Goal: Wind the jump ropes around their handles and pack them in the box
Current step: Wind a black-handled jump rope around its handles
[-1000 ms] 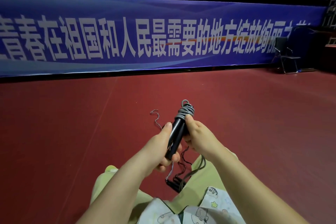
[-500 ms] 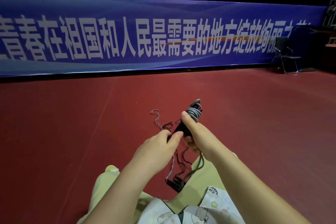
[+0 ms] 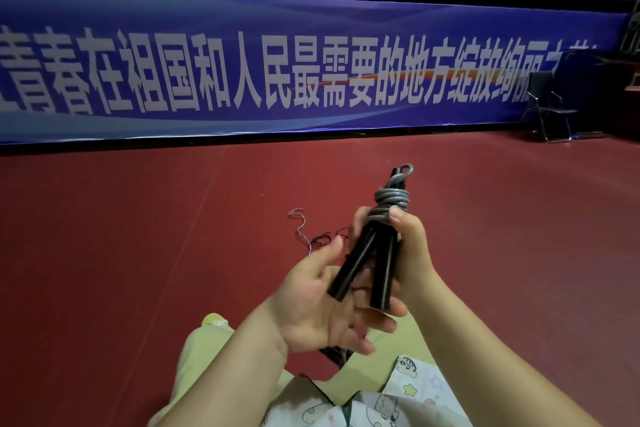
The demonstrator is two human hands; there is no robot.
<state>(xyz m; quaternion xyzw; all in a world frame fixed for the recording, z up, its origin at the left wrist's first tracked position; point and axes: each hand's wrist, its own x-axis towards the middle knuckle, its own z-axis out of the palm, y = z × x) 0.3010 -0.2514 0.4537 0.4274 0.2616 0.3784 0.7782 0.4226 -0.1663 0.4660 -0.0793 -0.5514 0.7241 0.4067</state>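
Two stiff black handles (image 3: pixel 367 263), bound by springy grey rope (image 3: pixel 391 199), splay toward six o'clock; right hand (image 3: pixel 408 253) grips the coils, left hand (image 3: pixel 311 302) lies open beneath.

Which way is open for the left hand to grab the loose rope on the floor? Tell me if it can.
Probably yes. The left hand is open under the black handles, holding nothing, and the loose rope lies on bare red floor just beyond its fingertips, nothing between.
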